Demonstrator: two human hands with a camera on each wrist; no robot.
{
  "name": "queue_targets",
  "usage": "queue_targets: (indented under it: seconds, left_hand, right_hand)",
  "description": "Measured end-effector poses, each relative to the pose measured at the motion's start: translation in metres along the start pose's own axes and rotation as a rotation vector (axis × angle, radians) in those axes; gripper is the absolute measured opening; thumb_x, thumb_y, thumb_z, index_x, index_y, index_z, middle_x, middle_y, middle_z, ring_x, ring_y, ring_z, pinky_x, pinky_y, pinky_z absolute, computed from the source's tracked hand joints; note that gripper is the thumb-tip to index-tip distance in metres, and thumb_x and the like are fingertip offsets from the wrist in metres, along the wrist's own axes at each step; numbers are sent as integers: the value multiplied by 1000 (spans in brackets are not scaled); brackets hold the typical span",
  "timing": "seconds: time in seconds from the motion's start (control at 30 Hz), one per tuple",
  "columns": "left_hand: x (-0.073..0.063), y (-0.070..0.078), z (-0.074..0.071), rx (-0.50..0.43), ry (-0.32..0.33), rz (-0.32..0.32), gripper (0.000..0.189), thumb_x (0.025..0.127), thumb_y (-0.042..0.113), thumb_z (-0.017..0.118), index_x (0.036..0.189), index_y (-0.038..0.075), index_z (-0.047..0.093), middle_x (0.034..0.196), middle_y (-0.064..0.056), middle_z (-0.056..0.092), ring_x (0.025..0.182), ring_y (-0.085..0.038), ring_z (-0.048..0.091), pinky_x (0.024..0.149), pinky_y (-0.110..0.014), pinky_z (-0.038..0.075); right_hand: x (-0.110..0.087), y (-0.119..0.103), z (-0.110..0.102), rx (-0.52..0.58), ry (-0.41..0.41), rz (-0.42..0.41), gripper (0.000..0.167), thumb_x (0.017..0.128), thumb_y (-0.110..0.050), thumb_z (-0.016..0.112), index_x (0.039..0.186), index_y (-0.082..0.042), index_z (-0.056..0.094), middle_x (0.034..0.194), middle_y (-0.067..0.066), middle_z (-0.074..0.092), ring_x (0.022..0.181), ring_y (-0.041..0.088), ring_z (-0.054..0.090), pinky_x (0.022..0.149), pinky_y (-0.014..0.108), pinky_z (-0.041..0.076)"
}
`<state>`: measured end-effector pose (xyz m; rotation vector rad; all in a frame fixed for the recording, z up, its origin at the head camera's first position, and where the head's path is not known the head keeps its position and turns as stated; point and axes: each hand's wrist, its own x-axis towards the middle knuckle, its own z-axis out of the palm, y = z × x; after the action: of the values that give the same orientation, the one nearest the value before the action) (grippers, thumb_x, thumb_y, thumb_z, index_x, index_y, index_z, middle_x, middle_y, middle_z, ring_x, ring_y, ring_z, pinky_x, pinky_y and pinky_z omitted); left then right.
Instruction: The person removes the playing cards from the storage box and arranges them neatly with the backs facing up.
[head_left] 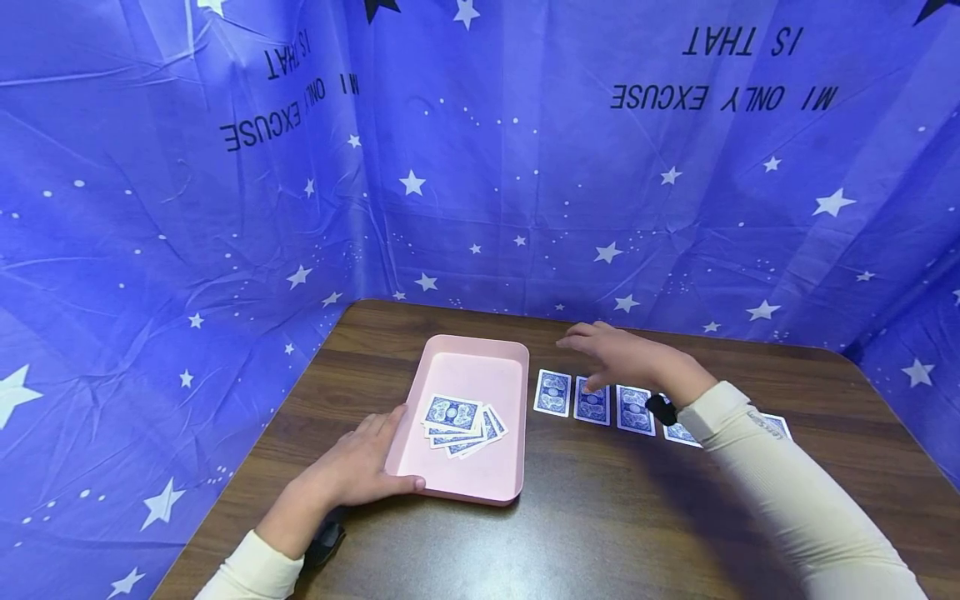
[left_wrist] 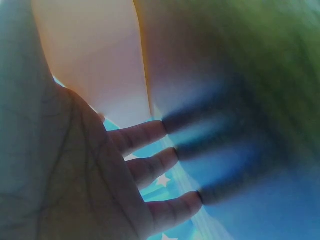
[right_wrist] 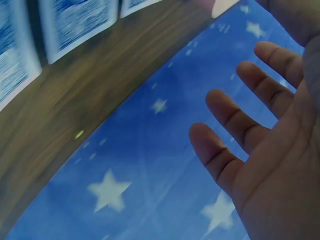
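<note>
A shallow pink tray (head_left: 465,486) lies on the wooden table, with several blue-backed playing cards (head_left: 453,412) in a loose, fanned pile inside. My left hand (head_left: 358,467) rests against its left side, thumb along the near rim; the left wrist view has the fingers (left_wrist: 160,162) straight against the tray's side. Above the row of face-down cards to the right of the tray is my right hand (head_left: 626,354), fingers relaxed and holding nothing. In the head view its thumb overlaps the second card (head_left: 592,407). The right wrist view shows the slightly bent, spread fingers (right_wrist: 225,117) with nothing between them.
The row runs right from a card (head_left: 552,393) beside the tray to one partly behind the right sleeve (head_left: 776,483). A blue star-printed curtain (head_left: 487,208) stands along the table's back and left edges. Wooden tabletop (head_left: 600,517) lies in front of the row.
</note>
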<state>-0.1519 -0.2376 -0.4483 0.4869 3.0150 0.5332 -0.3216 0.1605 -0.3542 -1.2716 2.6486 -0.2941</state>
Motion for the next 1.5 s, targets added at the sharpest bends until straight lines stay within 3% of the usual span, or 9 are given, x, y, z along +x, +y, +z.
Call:
queue_targets:
  seconds: [0.27, 0.5, 0.63, 0.8, 1.03, 1.2, 1.5]
  left_hand:
    - [0, -3, -1, 12, 1, -4, 120, 73, 76, 67, 156, 0, 23, 145, -22, 46, 134, -40, 42, 104, -56, 40]
    - [0, 0, -1, 12, -8, -8, 120, 72, 77, 66, 155, 0, 25, 144, -22, 47, 133, -40, 42, 104, -56, 41]
    - [0, 1, -1, 3, -20, -16, 120, 72, 77, 66, 155, -1, 25, 144, -22, 46, 133, -40, 42, 103, -56, 41]
    - [-1, 0, 0, 5, -22, -28, 121, 72, 77, 67, 155, 0, 25, 144, -21, 46, 134, -40, 42, 104, -56, 40]
    - [-1, -3, 3, 17, -24, -34, 122, 71, 78, 66, 156, 3, 23, 145, -18, 46, 135, -37, 41, 105, -55, 39]
    - [0, -2, 2, 15, -25, -36, 121, 71, 78, 65, 156, 3, 24, 145, -18, 46, 135, -37, 41, 105, -55, 40]
    - [0, -1, -1, 9, -27, -31, 120, 73, 78, 65, 156, 3, 23, 145, -20, 46, 135, -39, 41, 104, -58, 40]
  right_hand:
    - [48, -35, 2, -114, -65, -107, 79, 76, -23, 87, 146, -14, 51, 144, 5, 48, 131, 28, 43, 108, 45, 39]
    - [81, -59, 12, -189, -133, -232, 78, 77, -25, 86, 145, -13, 50, 147, 9, 46, 133, 30, 41, 110, 45, 37]
    - [98, -74, 19, -230, -193, -248, 80, 77, -25, 86, 147, -15, 49, 150, 8, 44, 137, 29, 37, 110, 46, 36]
    - [117, -93, 34, -369, -255, -273, 83, 77, -34, 86, 149, -21, 47, 150, 0, 43, 139, 23, 36, 111, 46, 35]
    - [132, -110, 48, -508, -274, -327, 85, 73, -53, 83, 148, -35, 47, 149, -11, 43, 133, 16, 39, 109, 40, 35]
    - [139, -112, 54, -470, -291, -362, 87, 73, -48, 86, 149, -33, 46, 149, -10, 42, 131, 16, 39, 108, 34, 36]
    - [146, -117, 63, -428, -342, -352, 90, 74, -41, 87, 152, -33, 41, 153, -10, 38, 132, 16, 37, 110, 43, 35]
